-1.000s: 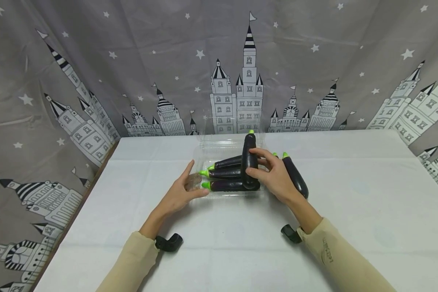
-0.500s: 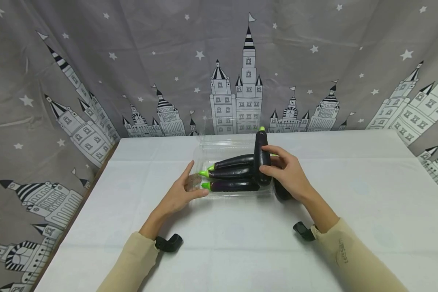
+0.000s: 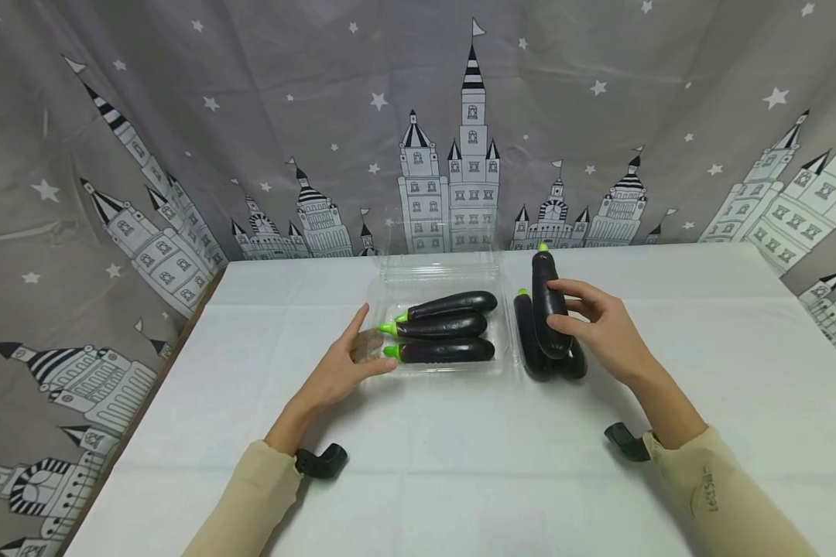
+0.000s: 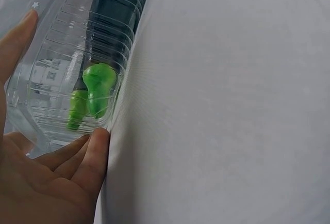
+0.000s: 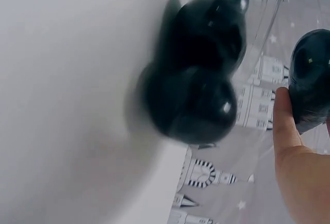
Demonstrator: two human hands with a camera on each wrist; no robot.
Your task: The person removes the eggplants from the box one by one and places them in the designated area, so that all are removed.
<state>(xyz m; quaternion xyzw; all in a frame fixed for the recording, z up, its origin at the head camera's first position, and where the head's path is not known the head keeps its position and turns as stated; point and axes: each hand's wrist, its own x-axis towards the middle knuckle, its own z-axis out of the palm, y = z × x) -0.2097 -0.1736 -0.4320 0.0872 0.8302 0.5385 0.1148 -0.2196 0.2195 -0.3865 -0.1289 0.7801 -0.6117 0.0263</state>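
Observation:
My right hand [image 3: 602, 329] pinches a dark eggplant [image 3: 546, 305] with a bright green stem between thumb and fingers. It is raised over two more eggplants [image 3: 529, 344] lying side by side on the table; in the right wrist view the held eggplant [image 5: 312, 74] shows apart from their rounded ends [image 5: 191, 105]. A clear plastic clamshell box [image 3: 505, 333] stands left of them, with three eggplants [image 3: 446, 352] lying across it, green stems to the left. My left hand [image 3: 337, 371] spreads around the box's left end, its fingertips [image 4: 99, 136] against the ribbed wall.
The box's transparent lid [image 3: 439, 263] stands raised at the back. Behind the white-covered table [image 3: 425, 449] hangs a grey curtain [image 3: 286, 116] printed with castles and stars. A black wrist mount [image 3: 323, 462] sits under each sleeve cuff.
My right hand has carried its eggplant rightward from above the box to above the two eggplants on the table. The left hand stays at the box's end.

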